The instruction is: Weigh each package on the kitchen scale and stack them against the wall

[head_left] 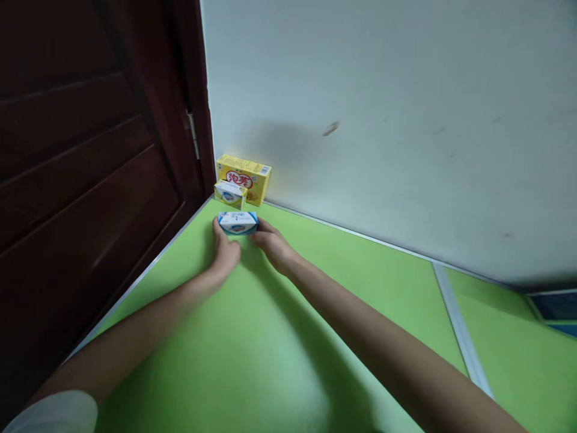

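A blue-and-white soap box (238, 224) is held between my two hands near the far left corner of the green table. At its left end, my left hand (225, 254) is closed on it, the thumb lying low in front. My right hand (276, 246) grips the right end with thumb and fingers. Just behind stands a yellow-and-white soap box (230, 194) with a similar logo. Whether the held box touches the table is hard to tell.
A larger yellow snack box (259, 186) leans or stands against the white wall (383, 150). On the left is a dark red door (99, 162). A metal strip (462, 331) crosses the green table (383, 288), and a dark blue-edged object (556, 307) lies far right.
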The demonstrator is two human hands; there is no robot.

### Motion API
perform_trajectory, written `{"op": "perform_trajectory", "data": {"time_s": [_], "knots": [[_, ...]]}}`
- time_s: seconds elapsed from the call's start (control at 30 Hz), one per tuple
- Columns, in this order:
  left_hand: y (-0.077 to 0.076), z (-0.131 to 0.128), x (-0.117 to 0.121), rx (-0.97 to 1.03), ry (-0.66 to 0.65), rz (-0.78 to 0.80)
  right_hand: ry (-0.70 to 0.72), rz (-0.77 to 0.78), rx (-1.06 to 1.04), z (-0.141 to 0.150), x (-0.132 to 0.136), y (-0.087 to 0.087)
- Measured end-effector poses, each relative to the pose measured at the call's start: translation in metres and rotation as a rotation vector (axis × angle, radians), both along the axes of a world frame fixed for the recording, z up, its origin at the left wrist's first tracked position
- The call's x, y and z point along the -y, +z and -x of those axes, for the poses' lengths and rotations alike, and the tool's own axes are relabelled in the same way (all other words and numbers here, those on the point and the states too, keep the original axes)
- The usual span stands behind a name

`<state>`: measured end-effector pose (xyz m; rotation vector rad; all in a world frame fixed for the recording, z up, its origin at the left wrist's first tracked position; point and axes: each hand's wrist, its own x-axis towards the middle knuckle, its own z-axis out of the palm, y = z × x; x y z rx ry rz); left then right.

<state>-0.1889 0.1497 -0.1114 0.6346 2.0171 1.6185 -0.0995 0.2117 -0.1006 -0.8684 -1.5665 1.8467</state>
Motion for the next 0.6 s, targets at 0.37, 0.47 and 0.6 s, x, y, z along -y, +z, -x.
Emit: {"op": "perform_trajectory", "data": {"time_s": [0.37,0.47,0.6], "knots": [[0.051,-0.172,0.174,0.187,-0.783,0.15,-0.12,0.177,0.227,-0.24,0.129,0.064],[0.057,-0.209,0.211,0.149,-0.93,0.17,-0.177,0.246,0.313,-0.303,0.18,0.074],[0.053,-0.245,0.242,0.149,-1.029,0.154,-0.208,0.342,0.326,-0.356,0.24,0.073]]}}
